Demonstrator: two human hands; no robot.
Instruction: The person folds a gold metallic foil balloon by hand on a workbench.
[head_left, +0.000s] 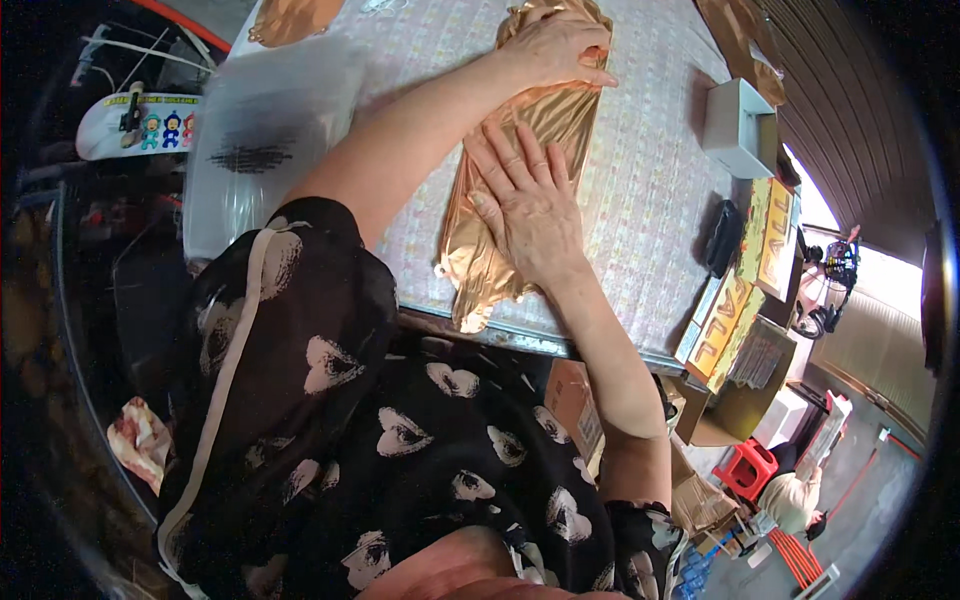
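A long, crinkled gold foil balloon [575,125], flat and uninflated by its look, lies lengthwise on the patterned tabletop. Its near end has a ragged tab hanging by the table's front edge. Near the far end, my left hand [555,52] is closed on the foil with bent fingers, its thumb lying along the right side. Lower down, my right hand [535,210] rests palm down on the foil, fingers stretched out and slightly spread. Part of the foil is hidden beneath both hands.
A clear plastic bag stack [270,150] lies left of my left arm. More gold foil [295,20] sits at the far left. On the right are a white open box [735,130], a black object [720,238] and yellow boxes [725,325]. A person [795,500] is beyond, near a red stool [748,468].
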